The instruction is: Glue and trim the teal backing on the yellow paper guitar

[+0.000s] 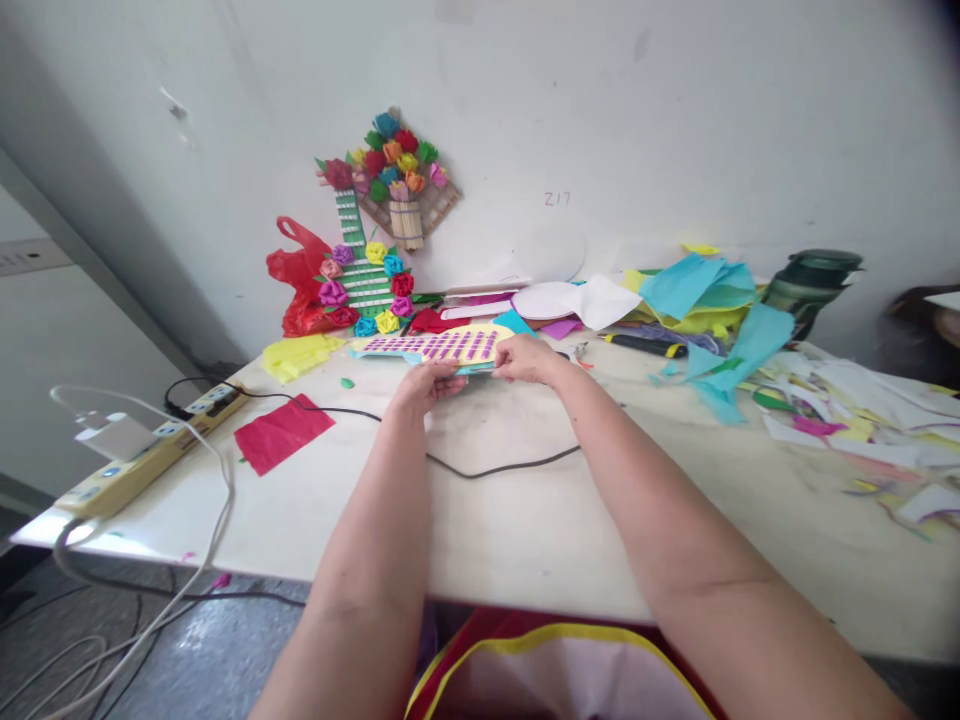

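Note:
Both my hands reach out over the white table (525, 520). Between them is a flat woven paper piece (439, 346), yellow with rows of purple strips and a light blue layer under it. My left hand (421, 383) pinches its near edge toward the middle, fingers closed on it. At the piece's right end, my right hand (527, 358) grips it with curled fingers. The piece is held low over the table, close to the far wall.
Paper-flower crafts (375, 200) lean on the wall, with a red plastic bag (300, 275) beside them. A red sheet (283, 431), a power strip (142, 455) with cables and a black cord (480, 468) lie left and centre. Paper scraps (712, 300) and a green bottle (811, 283) are at right.

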The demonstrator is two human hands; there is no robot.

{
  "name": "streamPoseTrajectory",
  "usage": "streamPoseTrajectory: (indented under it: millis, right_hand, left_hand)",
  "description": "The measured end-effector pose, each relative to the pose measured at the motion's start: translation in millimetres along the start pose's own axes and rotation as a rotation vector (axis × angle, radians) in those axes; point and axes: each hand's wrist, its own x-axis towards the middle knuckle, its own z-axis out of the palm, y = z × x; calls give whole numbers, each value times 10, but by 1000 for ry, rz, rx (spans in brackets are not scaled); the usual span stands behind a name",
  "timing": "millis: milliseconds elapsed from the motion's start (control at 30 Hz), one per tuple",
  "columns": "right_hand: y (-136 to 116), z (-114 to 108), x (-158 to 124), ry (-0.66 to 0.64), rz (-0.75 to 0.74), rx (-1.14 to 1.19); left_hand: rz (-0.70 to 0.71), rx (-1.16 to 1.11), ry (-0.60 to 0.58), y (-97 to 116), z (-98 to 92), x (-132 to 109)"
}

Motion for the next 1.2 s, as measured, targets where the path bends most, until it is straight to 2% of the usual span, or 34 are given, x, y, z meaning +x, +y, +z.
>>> streamPoseTrajectory:
  millis: [233,1200]
  right_hand:
    - [43,49,34,-18,-36,93]
    - [66,151,67,117,48,-231]
  left_hand:
    - [-7,18,0,4,4,-2]
    - [1,30,11,-21,31,-3]
